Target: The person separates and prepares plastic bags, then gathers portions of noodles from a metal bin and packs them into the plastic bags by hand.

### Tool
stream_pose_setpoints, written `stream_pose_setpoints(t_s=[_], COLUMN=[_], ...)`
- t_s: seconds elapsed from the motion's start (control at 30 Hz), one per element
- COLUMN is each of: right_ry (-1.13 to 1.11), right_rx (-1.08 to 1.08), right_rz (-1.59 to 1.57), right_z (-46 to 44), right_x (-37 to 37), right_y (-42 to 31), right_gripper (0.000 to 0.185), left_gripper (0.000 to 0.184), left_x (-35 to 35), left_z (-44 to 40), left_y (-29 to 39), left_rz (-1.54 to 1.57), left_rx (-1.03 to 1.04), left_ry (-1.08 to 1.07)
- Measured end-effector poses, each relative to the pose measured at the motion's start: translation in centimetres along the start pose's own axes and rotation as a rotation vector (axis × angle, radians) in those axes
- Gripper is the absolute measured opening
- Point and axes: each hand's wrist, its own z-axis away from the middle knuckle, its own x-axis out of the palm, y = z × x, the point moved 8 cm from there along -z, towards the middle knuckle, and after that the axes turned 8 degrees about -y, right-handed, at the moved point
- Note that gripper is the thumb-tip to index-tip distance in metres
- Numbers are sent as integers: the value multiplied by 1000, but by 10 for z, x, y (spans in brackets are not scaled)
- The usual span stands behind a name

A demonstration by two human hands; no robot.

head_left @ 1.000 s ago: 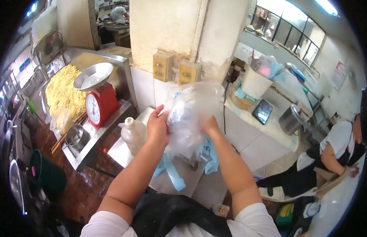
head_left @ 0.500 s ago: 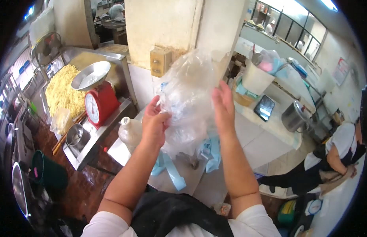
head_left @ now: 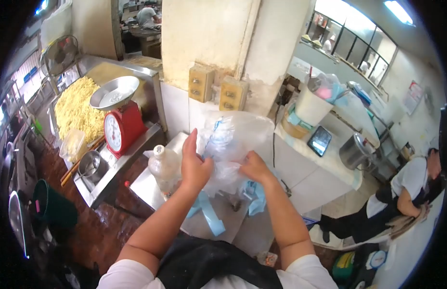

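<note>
A crumpled clear plastic bag (head_left: 254, 127) with blue print is held up in front of me. My right hand (head_left: 256, 167) is closed, pinching the bag's lower right part. My left hand (head_left: 196, 166) grips its left edge with the thumb, the fingers pointing upward; the fingertips' contact with the plastic is partly hidden. Below the bag, light-blue plastic strips (head_left: 211, 216) hang over a small metal table (head_left: 192, 226). Just left of my left hand stands a cloudy plastic bottle (head_left: 163, 166) with a white cap.
To the left are a red scale (head_left: 121, 130) with a metal pan, piled yellow noodles (head_left: 76, 106) and a metal pot (head_left: 92, 166). On the right counter are a phone (head_left: 319, 140), a white bucket (head_left: 312, 106) and a steel pot (head_left: 354, 148). A co-worker (head_left: 401, 197) bends at far right.
The bag has come down and now bulges lower, uncovering a second wall switch box. My right hand has gone from open and flat to pinching the plastic. My left fingers have straightened.
</note>
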Motion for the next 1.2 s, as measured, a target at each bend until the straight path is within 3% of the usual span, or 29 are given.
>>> stream_pose_setpoints(t_s=[0.03, 0.07, 0.13, 0.17, 0.23, 0.3, 0.37, 0.4, 0.43, 0.47, 0.53, 0.57, 0.63, 0.67, 0.73, 0.83, 0.9, 0.93, 1.03, 1.07, 1.2], right_ry=[3, 5, -7, -23, -47, -72, 169, 391, 615, 618, 694, 705, 417, 423, 116, 136, 158, 244, 374, 423, 444], right_rx=[34, 69, 12, -43, 11, 60, -123, -181, -228, -215, -522, -512, -549, -547, -312, -335, -385, -394, -438, -471, -437], right_rz=[52, 103, 23, -57, 85, 234, -37, 87, 206, 200, 450, 449, 474, 475, 91, -164, -192, -99, 71, 156, 261], right_z=[-2, -3, 2, 4, 12, 24, 38, 49, 65, 67, 73, 66, 37, 29, -10, -22, -9, -2, 1, 5, 11], right_x=[-1, -2, -1, -1, -13, -27, -59, -79, -94, -97, -94, -93, -67, -61, -33, -4, 7, 7, 12, 14, 15], right_y=[9, 15, 9, 2, -13, -31, -64, -86, -107, -120, -172, -174, -173, -160, -96, -56, -82, -91, -90, -93, -91], right_gripper=[59, 57, 57, 58, 61, 64, 72, 74, 77, 77, 81, 81, 94, 94, 107, 113, 110, 106, 96, 91, 85], left_gripper=[80, 80, 91, 91, 107, 116, 121, 123, 123, 123, 124, 121, 119, 118, 117, 110, 103, 97, 94, 98, 109], left_x=[-2, -4, -3, 0, 1, 3, 19, 21, 26, 25, 26, 25, 27, 29, 29, 27, 24, 30, 29, 31, 25], left_z=[1, -1, 0, -10, -46, -64, -69, -76, -78, -72, -59, -54, -48, -46, -39, -33, -20, -21, -11, -12, -3], left_y=[19, 29, 73, 78, 55, 45, 54, 52, 36, 44, 61, 69, 70, 59, 44, 21, 30, 26, 4, 0, -2], left_rz=[-286, -285, -533, -533, 142, 201, 123, -2, -3, -116, -229, -242, -256, -202, -146, -248, -332, -220, -286, -248, -449], left_rx=[170, 178, 453, 454, 116, 30, -10, 147, 146, 196, 248, 241, 240, 167, 94, 88, 409, 322, 355, 274, 190], left_ry=[49, 49, 110, 114, 63, 36, -239, -206, -210, -173, -154, -145, -145, -196, -236, -229, -108, -226, -140, -230, -248])
